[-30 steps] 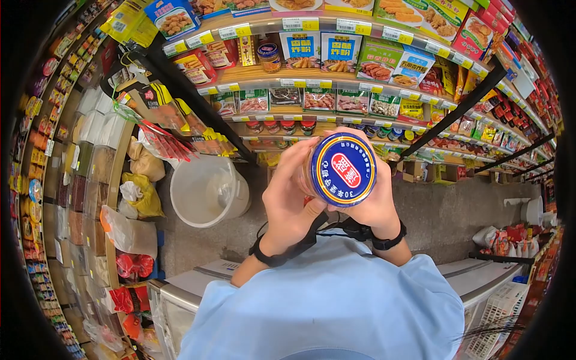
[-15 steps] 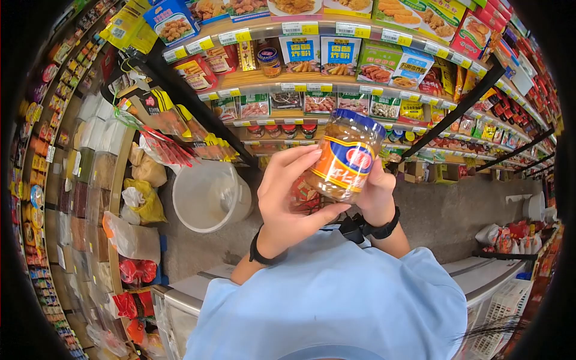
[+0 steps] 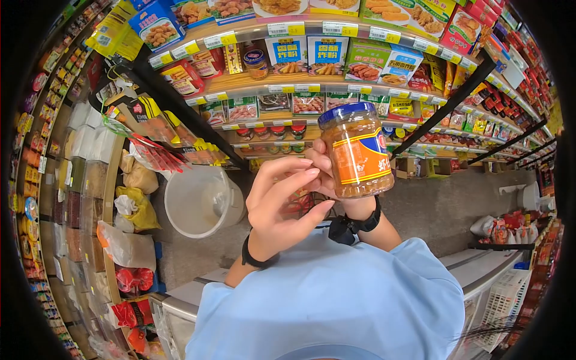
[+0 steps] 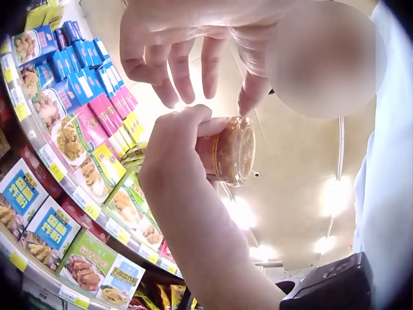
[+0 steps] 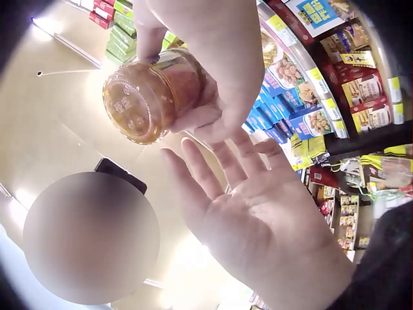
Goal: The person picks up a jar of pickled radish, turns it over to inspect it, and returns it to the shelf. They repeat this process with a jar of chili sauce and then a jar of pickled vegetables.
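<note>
A glass jar of orange-brown sauce (image 3: pixel 359 157) with a blue lid and an orange, blue and yellow label stands nearly upright in front of my chest. My right hand (image 5: pixel 222 71) grips it, fingers curled round its side. The clear base faces the camera in both wrist views. To the left of the jar in the head view is my left hand (image 3: pixel 279 201), its fingers loosely spread and holding nothing. In the right wrist view its palm faces up just below the right hand's fingers.
Shelves ahead carry boxed coating mixes (image 3: pixel 327 55), packets and a similar blue-lidded jar (image 3: pixel 255 64). A white bucket (image 3: pixel 201 207) stands on the floor to the left, near a yellow bag (image 3: pixel 141 210). Freezer cabinets flank my body, and a white basket (image 3: pixel 501 303) is at the right.
The jar went from lid facing me to upright, its label turning rightward. My left hand has let go of it and drawn back left; the right hand keeps hold.
</note>
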Available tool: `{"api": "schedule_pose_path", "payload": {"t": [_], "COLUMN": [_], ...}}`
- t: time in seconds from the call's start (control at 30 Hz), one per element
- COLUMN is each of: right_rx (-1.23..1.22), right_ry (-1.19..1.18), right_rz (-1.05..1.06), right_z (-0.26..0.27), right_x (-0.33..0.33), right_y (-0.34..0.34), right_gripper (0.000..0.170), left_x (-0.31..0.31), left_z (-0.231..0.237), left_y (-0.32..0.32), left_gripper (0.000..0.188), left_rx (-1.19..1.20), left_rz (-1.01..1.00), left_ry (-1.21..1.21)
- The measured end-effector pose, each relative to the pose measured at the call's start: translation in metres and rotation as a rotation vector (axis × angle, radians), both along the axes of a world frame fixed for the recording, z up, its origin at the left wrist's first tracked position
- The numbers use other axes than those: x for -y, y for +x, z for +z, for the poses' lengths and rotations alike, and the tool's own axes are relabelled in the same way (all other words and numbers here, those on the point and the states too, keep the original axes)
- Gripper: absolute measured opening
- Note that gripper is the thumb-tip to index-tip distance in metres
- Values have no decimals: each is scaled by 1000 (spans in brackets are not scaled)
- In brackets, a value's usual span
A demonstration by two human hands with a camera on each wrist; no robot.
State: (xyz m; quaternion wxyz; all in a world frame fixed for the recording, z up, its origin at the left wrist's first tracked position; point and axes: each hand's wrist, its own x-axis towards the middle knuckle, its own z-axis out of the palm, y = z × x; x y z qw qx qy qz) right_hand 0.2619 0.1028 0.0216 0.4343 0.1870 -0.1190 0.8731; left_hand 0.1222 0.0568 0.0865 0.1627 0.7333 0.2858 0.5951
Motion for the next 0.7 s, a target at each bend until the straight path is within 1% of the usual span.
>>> {"api": "schedule_pose_path", "payload": {"t": [0.1, 0.2, 0.23, 0.3, 0.4, 0.43, 0.7], "right_rx": [-87, -126, -111, -68, -95, -57, -41], "right_ry": [67, 70, 32, 15, 90, 80, 147], "right_rz": [42, 47, 28, -10, 20, -17, -85], "right_z": [4, 14, 18, 27, 27, 33, 35], "right_x": [-3, 1, 8, 14, 12, 15, 13], "right_y": [-1, -3, -2, 0, 2, 3, -2], "right_gripper": [96, 87, 84, 67, 59, 52, 48], "left_x": [-1, -3, -3, -6, -7, -7, -9], "left_z": [-1, -1, 0, 0, -1, -1, -5], "left_y": [1, 0, 0, 1, 2, 2, -2], "left_gripper": [47, 43, 42, 41, 43, 43, 40], "left_rx": [19, -12, -29, -74, -88, -91, -152], "left_rz": [-7, -26, -34, -51, -80, -91, -156], "left_ry": [-14, -9, -5, 56, 90, 88, 139]}}
